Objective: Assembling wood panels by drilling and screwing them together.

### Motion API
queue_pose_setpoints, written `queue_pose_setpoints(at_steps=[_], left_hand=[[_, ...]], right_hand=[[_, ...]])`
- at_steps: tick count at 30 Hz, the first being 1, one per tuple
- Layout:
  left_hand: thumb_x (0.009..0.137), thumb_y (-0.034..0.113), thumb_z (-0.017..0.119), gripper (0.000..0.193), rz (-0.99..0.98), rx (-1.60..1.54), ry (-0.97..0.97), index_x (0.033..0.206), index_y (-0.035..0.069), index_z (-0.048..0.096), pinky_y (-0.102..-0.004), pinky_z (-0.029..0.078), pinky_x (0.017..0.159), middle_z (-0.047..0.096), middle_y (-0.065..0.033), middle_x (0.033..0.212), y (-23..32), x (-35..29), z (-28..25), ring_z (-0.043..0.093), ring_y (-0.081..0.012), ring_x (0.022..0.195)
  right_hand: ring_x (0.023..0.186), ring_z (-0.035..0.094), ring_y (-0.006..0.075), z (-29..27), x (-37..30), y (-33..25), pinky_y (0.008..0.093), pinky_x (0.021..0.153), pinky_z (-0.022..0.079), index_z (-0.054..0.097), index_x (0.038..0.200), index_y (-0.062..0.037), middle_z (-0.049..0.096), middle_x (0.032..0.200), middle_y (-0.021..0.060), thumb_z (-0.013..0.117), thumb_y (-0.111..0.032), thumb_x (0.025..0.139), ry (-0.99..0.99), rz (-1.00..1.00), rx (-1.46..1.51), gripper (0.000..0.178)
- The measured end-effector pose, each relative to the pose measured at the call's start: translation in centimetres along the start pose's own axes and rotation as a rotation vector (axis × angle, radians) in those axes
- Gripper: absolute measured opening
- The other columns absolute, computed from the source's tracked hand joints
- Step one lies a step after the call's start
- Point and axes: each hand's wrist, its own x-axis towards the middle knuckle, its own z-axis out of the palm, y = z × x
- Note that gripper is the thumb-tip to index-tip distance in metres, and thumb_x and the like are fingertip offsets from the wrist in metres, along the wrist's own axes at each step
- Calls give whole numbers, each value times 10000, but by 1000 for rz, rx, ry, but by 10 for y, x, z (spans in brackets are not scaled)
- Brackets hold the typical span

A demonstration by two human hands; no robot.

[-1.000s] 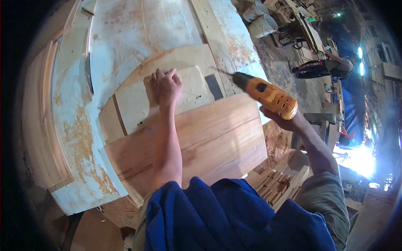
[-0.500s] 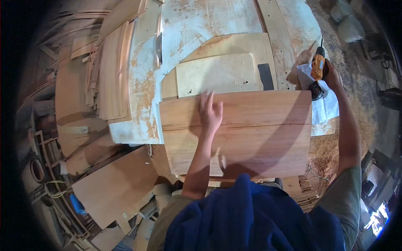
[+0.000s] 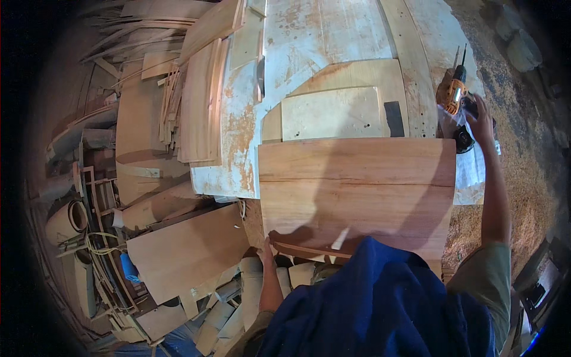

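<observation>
Lying flat at the near edge of the worn blue-white tabletop (image 3: 231,185): 1 broad reddish-brown wooden board (image 3: 357,178), apparently in place, no holes visible; remaining work not shown. Left hand (image 3: 267,249): at the board's near-left corner, finger closure cannot be told. Right hand (image 3: 482,122): fingers parted beside 1 orange-and-black cordless drill (image 3: 455,95), contact unclear. Containers: 2 pale buckets (image 3: 524,51), contents too dim to tell.

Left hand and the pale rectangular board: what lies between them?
The brown wood panel lies between the left hand and pale rectangular board, in the head view.
</observation>
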Motion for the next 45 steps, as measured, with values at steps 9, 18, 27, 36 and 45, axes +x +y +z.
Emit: queue_pose_setpoints(at_steps=[9, 18, 27, 36, 45], left_hand=[[747, 597, 625, 633, -194, -539, -429, 1152, 129, 494, -417, 413, 831, 479, -75, 1124, 20, -7, 29, 489, -243, 961], [787, 504, 645, 566, -123, -477, -602, 1140, 80, 515, -337, 429, 787, 544, -85, 1116, 21, 86, 44, 517, -225, 969], [816, 320, 670, 643, 750, -125, -635, 1286, -37, 412, -355, 417, 908, 499, -169, 1239, 109, 65, 50, 506, -258, 1107], [850, 274, 636, 572, 693, -168, -857, 1295, -20, 431, -326, 440, 870, 531, -154, 1220, 135, 65, 58, 541, -225, 1059], [864, 247, 626, 513, 640, -177, -831, 1270, -15, 453, -287, 458, 749, 554, -108, 1143, 139, 72, 49, 560, -166, 901]], right_hand=[[1156, 434, 367, 20, -246, -114, 455, 991, 345, 452, 1220, -14, 489, 1197, 189, 655, -119, 776, 305, 279, 147, 499], [1251, 265, 392, 68, -387, -192, 458, 1027, 282, 285, 1301, 40, 263, 1334, 260, 680, -218, 790, 358, 722, 73, 696], [1017, 504, 295, 158, -441, -231, 395, 874, 433, 344, 1324, -111, 366, 1339, 142, 620, -428, 824, 399, 1490, 1296, 654], [901, 576, 238, 189, -418, -278, 380, 821, 462, 525, 1046, -134, 554, 995, 43, 603, -376, 865, 120, 1142, 1723, 313], [786, 585, 184, 176, -389, -309, 309, 685, 498, 519, 1022, -99, 554, 931, 39, 610, -329, 875, -102, 1042, 1791, 287]])
